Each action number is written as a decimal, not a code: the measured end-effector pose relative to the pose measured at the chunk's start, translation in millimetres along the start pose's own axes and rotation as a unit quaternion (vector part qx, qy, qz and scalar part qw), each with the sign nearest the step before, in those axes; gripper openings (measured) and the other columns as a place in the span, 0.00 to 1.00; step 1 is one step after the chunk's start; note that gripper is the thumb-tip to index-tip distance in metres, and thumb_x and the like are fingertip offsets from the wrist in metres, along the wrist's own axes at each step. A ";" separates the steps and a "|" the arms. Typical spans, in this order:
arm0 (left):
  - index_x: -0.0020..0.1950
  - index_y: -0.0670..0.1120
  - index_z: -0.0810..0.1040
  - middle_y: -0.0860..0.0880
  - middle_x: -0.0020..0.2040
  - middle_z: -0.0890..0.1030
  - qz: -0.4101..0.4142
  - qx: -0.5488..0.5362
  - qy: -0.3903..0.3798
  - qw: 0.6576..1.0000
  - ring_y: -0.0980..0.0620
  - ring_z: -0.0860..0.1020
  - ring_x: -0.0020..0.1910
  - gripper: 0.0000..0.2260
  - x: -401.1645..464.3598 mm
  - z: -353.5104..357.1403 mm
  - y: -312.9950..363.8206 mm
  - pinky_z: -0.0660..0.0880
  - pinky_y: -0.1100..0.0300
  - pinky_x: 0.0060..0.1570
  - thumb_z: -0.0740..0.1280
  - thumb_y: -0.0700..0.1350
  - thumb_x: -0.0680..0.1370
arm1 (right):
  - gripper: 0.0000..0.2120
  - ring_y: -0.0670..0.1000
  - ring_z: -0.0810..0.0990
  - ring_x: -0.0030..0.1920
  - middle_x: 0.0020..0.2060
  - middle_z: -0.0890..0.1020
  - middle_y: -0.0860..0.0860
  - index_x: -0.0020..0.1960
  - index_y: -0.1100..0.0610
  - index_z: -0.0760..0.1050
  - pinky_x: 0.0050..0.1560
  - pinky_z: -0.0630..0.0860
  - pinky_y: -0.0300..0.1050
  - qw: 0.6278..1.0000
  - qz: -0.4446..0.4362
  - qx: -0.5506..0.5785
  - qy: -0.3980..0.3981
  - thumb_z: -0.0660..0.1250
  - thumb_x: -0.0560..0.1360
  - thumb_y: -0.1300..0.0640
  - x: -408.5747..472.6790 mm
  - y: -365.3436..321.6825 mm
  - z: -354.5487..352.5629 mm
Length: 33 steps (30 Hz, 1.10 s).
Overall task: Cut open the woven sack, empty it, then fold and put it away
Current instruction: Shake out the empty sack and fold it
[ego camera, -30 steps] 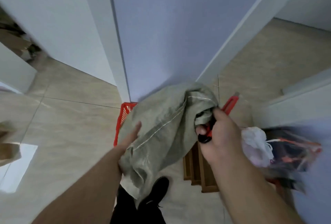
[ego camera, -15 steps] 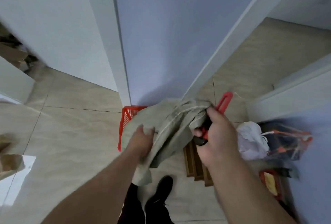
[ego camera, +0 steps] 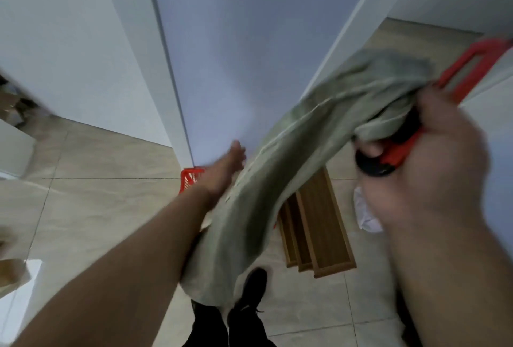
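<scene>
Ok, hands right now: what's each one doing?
Left hand: open, fingers out flat against the sack, not gripping.
Right hand: closed, holding the sack's bunched end and a red cutter.

The woven sack (ego camera: 266, 180) is matt, grey-green cloth with a stitched seam. The tool (ego camera: 399, 149) looks like smooth red and black plastic. The rack (ego camera: 319, 224) is wood; the floor (ego camera: 91, 196) is glossy tile.
</scene>
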<state>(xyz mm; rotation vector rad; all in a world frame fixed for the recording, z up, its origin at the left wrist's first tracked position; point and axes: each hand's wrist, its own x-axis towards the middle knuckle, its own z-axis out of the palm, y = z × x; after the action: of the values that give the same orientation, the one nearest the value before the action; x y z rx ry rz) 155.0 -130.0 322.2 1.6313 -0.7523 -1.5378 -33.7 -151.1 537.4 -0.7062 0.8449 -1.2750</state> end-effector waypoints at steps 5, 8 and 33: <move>0.80 0.56 0.67 0.57 0.77 0.72 0.072 -0.096 0.044 0.992 0.56 0.71 0.74 0.36 -7.4 -11.9 47.5 0.64 0.52 0.72 0.49 0.74 0.78 | 0.16 0.47 0.67 0.28 0.30 0.70 0.49 0.39 0.54 0.71 0.26 0.65 0.39 0.999 -0.023 0.038 0.009 0.57 0.85 0.61 -2.5 -5.9 -4.9; 0.75 0.59 0.73 0.58 0.72 0.75 -0.017 0.001 -0.023 1.000 0.53 0.73 0.70 0.33 -6.8 4.8 -4.9 0.63 0.51 0.74 0.53 0.75 0.78 | 0.14 0.49 0.66 0.27 0.29 0.72 0.50 0.39 0.53 0.76 0.22 0.64 0.39 0.992 0.078 -0.063 0.081 0.63 0.83 0.59 0.7 52.3 -19.4; 0.76 0.50 0.72 0.48 0.77 0.73 0.004 -0.173 -0.033 0.984 0.48 0.72 0.75 0.23 -34.4 2.0 10.6 0.66 0.50 0.74 0.54 0.58 0.86 | 0.05 0.48 0.67 0.29 0.33 0.71 0.52 0.42 0.55 0.75 0.22 0.64 0.38 0.986 0.164 -0.022 0.022 0.66 0.74 0.55 -9.6 40.4 -31.5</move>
<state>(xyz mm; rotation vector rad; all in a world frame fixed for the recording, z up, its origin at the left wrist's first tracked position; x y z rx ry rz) 150.3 -107.4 349.9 1.3242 -0.4920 -1.6206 -40.4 -134.8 488.5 -0.5481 0.9839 -0.9813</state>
